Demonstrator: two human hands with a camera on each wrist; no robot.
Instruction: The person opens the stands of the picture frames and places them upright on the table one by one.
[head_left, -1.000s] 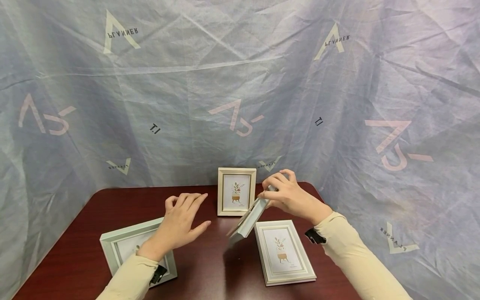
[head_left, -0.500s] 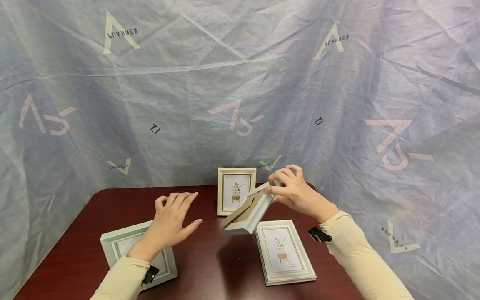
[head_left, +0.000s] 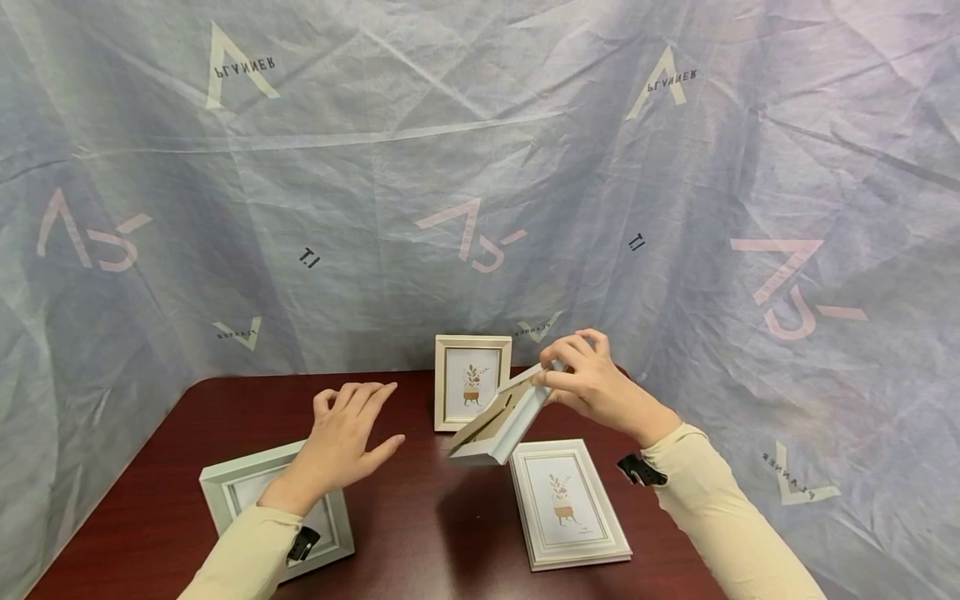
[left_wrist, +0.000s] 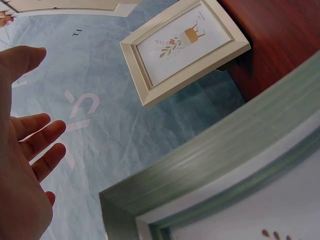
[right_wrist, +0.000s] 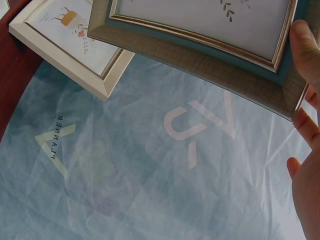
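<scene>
My right hand point(head_left: 600, 387) pinches a picture frame point(head_left: 491, 421) by its upper corner and holds it tilted above the table. In the head view its brown backing shows. The right wrist view shows the front of this picture frame point(right_wrist: 210, 62), with a grey-brown border and a teal inner edge. My left hand point(head_left: 341, 437) hovers with fingers spread, holding nothing. Below its wrist, a pale green picture frame point(head_left: 339, 529) stands leaning back, partly hidden by the forearm. At the back stands a cream picture frame point(head_left: 467, 392) with a plant print, overlapped by the held one.
A white picture frame point(head_left: 562, 500) lies face up at the right, below the held one. The dark red table point(head_left: 397, 550) meets a grey-blue cloth backdrop point(head_left: 375, 183) at its far edge, and the cloth also hangs along both sides.
My right hand has moved slightly up and right, turning the picture frame so more of its backing shows. My left hand has drawn back to the left. The standing and lying frames have stayed put.
</scene>
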